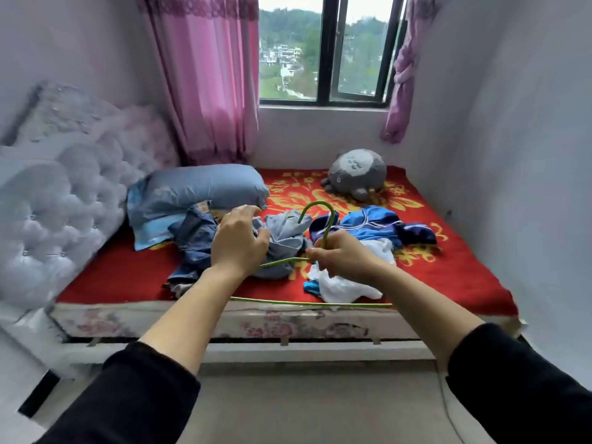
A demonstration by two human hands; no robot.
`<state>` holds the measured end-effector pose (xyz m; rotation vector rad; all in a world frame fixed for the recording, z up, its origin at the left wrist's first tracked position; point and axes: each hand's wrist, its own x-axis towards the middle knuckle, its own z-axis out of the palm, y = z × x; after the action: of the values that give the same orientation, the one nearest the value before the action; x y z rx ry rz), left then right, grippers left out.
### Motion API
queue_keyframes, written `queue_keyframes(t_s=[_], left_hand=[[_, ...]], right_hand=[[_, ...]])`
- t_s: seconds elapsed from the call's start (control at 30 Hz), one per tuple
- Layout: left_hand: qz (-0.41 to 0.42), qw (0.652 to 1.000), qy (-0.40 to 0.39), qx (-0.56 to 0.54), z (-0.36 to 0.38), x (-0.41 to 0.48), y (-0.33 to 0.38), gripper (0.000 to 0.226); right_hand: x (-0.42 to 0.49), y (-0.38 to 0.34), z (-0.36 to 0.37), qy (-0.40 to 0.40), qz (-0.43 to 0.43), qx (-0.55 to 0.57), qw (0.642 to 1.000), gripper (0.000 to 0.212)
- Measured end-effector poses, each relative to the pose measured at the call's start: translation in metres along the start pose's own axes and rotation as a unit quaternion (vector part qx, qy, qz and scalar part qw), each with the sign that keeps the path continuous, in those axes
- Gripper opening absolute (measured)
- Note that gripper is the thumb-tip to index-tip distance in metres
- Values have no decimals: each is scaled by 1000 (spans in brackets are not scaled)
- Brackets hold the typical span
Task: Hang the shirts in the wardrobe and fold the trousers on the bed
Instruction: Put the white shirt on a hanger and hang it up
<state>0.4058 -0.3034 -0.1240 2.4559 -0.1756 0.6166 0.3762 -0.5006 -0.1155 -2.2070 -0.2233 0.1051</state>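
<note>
The right hand (344, 254) pinches a green wire hanger (328, 232) at its neck, hook pointing to 12 o'clock, its bottom bar running level over the near edge of the bed (128, 274). At 9 o'clock from it the left hand (238, 238) is curled over a grey-blue shirt (285, 232), thumb by the cloth; I cannot tell whether it grips anything. The shirt lies crumpled mid-bed, just beyond both hands. Jeans (195, 238) lie against it at 9 o'clock, partly under the left hand. A blue jacket (371, 222) lies at 2 o'clock from the right hand, and a white garment (346, 283) under that wrist. A pillow (198, 190) sits at 10 o'clock and a grey plush (357, 173) at 1 o'clock.
</note>
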Motion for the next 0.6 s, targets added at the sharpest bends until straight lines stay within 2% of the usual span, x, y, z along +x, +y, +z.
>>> queue_keyframes(t_s=[0.23, 0.43, 0.6], left_hand=[[3, 989, -148, -12, 156, 32, 52, 42], [-11, 976, -217, -18, 282, 79, 61, 40], [-80, 959, -270, -27, 379, 130, 47, 39]], right_hand=[[24, 121, -70, 54, 112, -9, 992, 26], [80, 219, -114, 84, 182, 6, 980, 19], [146, 297, -150, 121, 242, -6, 963, 12]])
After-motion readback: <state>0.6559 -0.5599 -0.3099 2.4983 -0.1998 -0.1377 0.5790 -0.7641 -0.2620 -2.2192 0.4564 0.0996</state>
